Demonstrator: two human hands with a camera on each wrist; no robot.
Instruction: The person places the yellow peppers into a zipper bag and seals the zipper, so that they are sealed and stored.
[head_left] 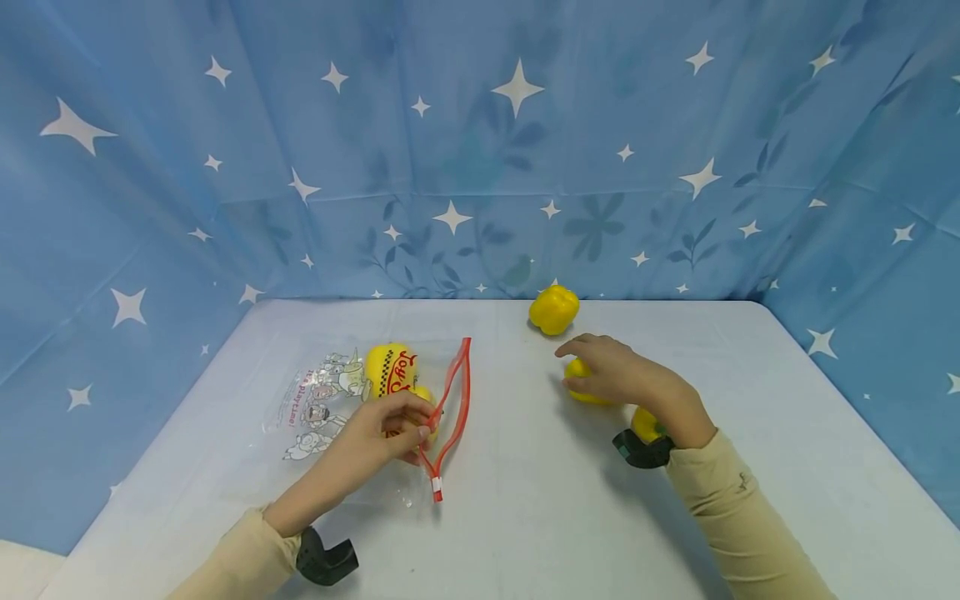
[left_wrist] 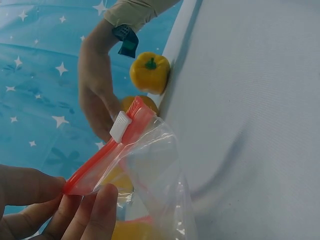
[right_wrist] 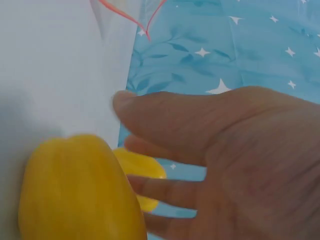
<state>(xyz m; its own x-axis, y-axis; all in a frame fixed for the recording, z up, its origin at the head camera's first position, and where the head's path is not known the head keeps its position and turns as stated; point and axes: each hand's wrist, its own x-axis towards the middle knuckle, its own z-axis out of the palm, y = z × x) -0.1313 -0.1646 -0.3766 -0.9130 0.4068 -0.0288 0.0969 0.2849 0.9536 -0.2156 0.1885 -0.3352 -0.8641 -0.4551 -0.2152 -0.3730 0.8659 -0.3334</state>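
A clear zip bag (head_left: pixel 341 417) printed with cartoon figures lies on the table, with yellow items (head_left: pixel 381 367) inside it. My left hand (head_left: pixel 386 429) pinches the bag's red zip edge (left_wrist: pixel 95 162), which gapes in a loop; a white slider (left_wrist: pixel 120 127) sits near its end. My right hand (head_left: pixel 618 371) hovers with thumb and fingers spread about a yellow bell pepper (head_left: pixel 579 383), partly hiding it. Contact with that pepper cannot be made out. Under the right wrist is another yellow bell pepper (head_left: pixel 645 423), and a third yellow bell pepper (head_left: pixel 553 310) sits farther back.
The white table (head_left: pixel 517 500) spreads beneath both hands. Behind it and along its sides hangs a blue curtain (head_left: pixel 480 150) with white stars. Each wrist wears a dark strapped device, one of which (head_left: pixel 326 558) is at the left cuff.
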